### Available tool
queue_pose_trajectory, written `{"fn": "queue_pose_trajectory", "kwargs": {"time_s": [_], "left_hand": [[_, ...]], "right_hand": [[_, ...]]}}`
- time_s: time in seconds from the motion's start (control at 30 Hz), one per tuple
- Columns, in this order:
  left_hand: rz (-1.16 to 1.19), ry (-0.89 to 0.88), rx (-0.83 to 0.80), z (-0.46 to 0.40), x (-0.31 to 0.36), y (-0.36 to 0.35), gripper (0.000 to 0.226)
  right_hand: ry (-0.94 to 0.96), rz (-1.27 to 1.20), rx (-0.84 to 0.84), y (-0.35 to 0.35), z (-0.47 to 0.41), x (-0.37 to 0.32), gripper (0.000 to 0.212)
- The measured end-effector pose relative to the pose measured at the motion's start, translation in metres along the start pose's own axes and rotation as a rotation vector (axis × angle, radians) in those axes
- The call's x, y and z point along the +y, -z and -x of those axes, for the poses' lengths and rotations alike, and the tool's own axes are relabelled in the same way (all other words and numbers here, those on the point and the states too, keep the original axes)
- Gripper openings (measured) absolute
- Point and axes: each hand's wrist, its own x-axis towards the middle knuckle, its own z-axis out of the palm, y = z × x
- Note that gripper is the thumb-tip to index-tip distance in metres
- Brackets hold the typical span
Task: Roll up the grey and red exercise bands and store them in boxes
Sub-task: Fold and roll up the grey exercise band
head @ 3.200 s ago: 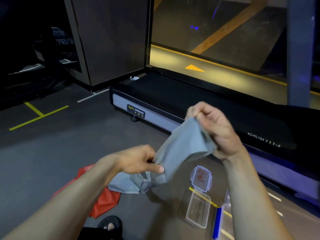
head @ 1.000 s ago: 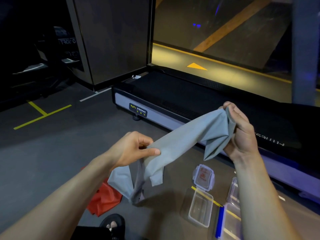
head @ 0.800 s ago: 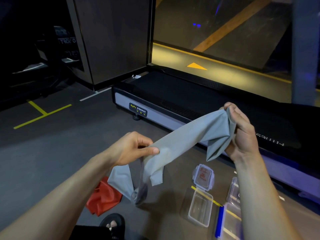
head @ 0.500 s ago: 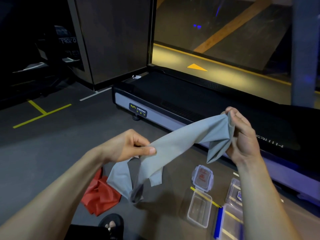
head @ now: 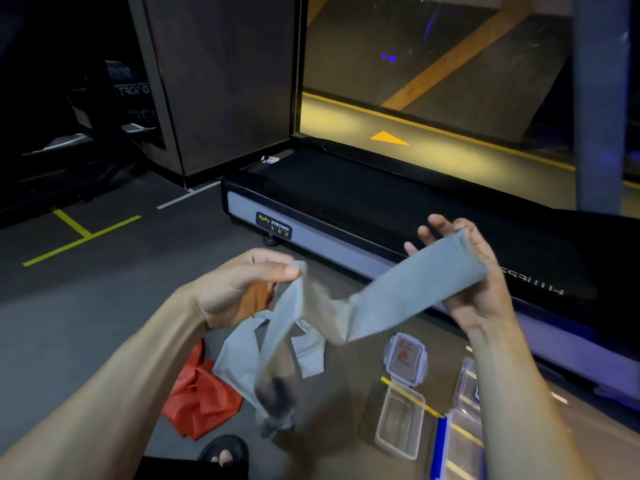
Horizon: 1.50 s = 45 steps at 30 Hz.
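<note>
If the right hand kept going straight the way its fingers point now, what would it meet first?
The right hand, draped with the grey exercise band, has fingers pointing up and away, toward the black treadmill deck. That deck looks like the first thing in line, though depth is hard to judge.

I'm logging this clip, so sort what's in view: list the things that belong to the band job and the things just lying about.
For the job:
- grey band, held up between left hand and right hand
- red band, crumpled on the floor
- open clear box with its lid
- second clear box, partly cut off

Just there:
- treadmill
- sandalled foot
</note>
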Motion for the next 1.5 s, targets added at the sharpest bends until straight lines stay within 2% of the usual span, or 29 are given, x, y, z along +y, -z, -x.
{"fn": "queue_pose_trajectory", "kwargs": {"time_s": [0.07,0.13,0.23,0.3,0.4,0.53,0.6,0.67,0.77,0.83,0.87,0.97,1.1,1.2,1.33,1.4,1.5], "left_hand": [[-0.086,0.04,0.046,0.001,0.0,0.004,0.044],[-0.172,0.079,0.075,0.003,0.001,0.006,0.037],[-0.214,0.113,0.079,0.005,0.005,0.007,0.03],[-0.238,0.136,0.042,0.006,0.005,0.008,0.034],[-0.258,0.157,-0.043,0.006,0.004,0.01,0.048],[-0.234,0.154,-0.103,0.004,-0.001,0.007,0.039],[-0.255,0.149,-0.142,0.002,-0.003,0.003,0.033],[-0.254,0.149,-0.167,0.0,-0.006,0.002,0.039],[-0.267,0.145,-0.178,-0.002,-0.007,-0.003,0.043],[-0.257,0.142,-0.2,-0.002,-0.007,-0.004,0.035],[-0.264,0.135,-0.201,-0.002,-0.005,-0.005,0.033],[-0.277,0.119,-0.198,-0.002,-0.004,-0.005,0.05],[-0.306,0.098,-0.202,-0.001,-0.002,-0.004,0.044],[-0.302,0.082,-0.194,-0.001,0.002,-0.006,0.028],[-0.331,0.088,-0.189,0.0,-0.001,-0.002,0.033],[-0.379,0.131,-0.211,-0.001,-0.004,0.0,0.041],[-0.503,0.222,-0.229,0.0,-0.009,-0.002,0.03]], "right_hand": [[0.019,-0.117,0.048,0.0,0.0,-0.001,0.026],[0.042,-0.185,0.064,-0.002,0.001,-0.002,0.007],[0.04,-0.226,0.042,-0.002,0.0,-0.004,0.026],[0.038,-0.21,-0.014,-0.005,0.001,-0.005,0.027],[0.022,-0.177,-0.11,-0.013,0.002,-0.005,0.007],[-0.044,-0.001,-0.22,-0.033,0.005,-0.001,0.029],[-0.081,0.113,-0.308,-0.047,0.01,0.009,0.02],[-0.12,0.2,-0.402,-0.059,0.017,0.021,0.009],[-0.168,0.327,-0.519,-0.069,0.023,0.035,0.007],[-0.193,0.39,-0.562,-0.072,0.023,0.041,0.005],[-0.203,0.418,-0.571,-0.073,0.023,0.043,0.004],[-0.221,0.443,-0.586,-0.077,0.025,0.045,0.006],[-0.203,0.556,-0.581,-0.079,0.024,0.046,0.006],[-0.177,0.672,-0.566,-0.08,0.022,0.047,0.006],[-0.15,0.805,-0.622,-0.082,0.02,0.037,0.004],[-0.145,0.754,-0.614,-0.08,0.017,0.031,0.004],[-0.124,0.513,-0.511,-0.08,0.014,0.023,0.005]]}}
